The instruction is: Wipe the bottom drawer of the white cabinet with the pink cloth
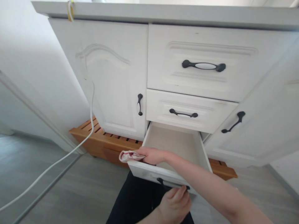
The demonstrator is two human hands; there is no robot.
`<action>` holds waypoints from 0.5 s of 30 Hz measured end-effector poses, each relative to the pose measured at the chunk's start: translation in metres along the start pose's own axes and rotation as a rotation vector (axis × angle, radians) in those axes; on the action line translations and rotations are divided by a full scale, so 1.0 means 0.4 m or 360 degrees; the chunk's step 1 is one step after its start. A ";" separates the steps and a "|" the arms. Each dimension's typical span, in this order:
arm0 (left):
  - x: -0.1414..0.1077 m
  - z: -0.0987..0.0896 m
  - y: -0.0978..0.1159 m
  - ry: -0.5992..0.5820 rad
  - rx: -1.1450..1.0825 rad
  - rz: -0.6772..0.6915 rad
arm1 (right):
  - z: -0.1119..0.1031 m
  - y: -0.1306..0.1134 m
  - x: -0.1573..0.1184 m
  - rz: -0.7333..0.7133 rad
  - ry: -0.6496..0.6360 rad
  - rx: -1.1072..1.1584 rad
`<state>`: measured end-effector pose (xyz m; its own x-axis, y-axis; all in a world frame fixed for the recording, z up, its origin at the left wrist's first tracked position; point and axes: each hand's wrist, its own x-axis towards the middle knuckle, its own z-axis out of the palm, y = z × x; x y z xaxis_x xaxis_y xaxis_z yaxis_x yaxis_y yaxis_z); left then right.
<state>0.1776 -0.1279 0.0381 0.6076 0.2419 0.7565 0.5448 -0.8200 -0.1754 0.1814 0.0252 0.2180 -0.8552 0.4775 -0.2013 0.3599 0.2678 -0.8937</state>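
The bottom drawer point(174, 137) of a white cabinet is pulled out, and its pale inside shows. My right hand point(154, 155) reaches across from the right, closed on a folded white cloth point(129, 156) with red marks. It presses the cloth at the left end of the top edge of the drawer front point(149, 169). Below, my left hand point(176, 202) has its fingers wrapped round the right part of the dark drawer handle point(161, 181). My right forearm covers part of the drawer's inside and front.
Two shut drawers with dark handles, an upper one point(205, 66) and a middle one point(183, 114), sit above. A cabinet door point(112, 81) is at left. A slatted wooden bench point(105, 146) stands beneath. A white cable point(58, 160) hangs from the countertop point(163, 14) to the grey floor.
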 end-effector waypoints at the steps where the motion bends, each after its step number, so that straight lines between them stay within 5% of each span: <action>1: 0.000 -0.001 -0.004 -0.0001 0.0006 0.0025 | -0.006 -0.001 -0.004 -0.0050 -0.0062 0.0018; 5: -0.005 0.002 -0.026 0.0059 0.0082 0.0186 | -0.038 -0.012 -0.047 -0.0156 -0.0206 0.0172; 8: -0.008 0.003 -0.034 0.0069 0.0090 0.0197 | -0.051 -0.019 -0.134 -0.0218 -0.0093 0.0142; 15: -0.004 -0.010 -0.026 0.0006 0.0059 0.0131 | 0.038 0.009 -0.529 0.0235 0.0648 -0.0040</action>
<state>0.1684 -0.1217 0.0412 0.6490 0.1724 0.7410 0.5143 -0.8172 -0.2603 0.3579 -0.0876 0.2511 -0.5786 0.8022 -0.1472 0.4809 0.1898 -0.8560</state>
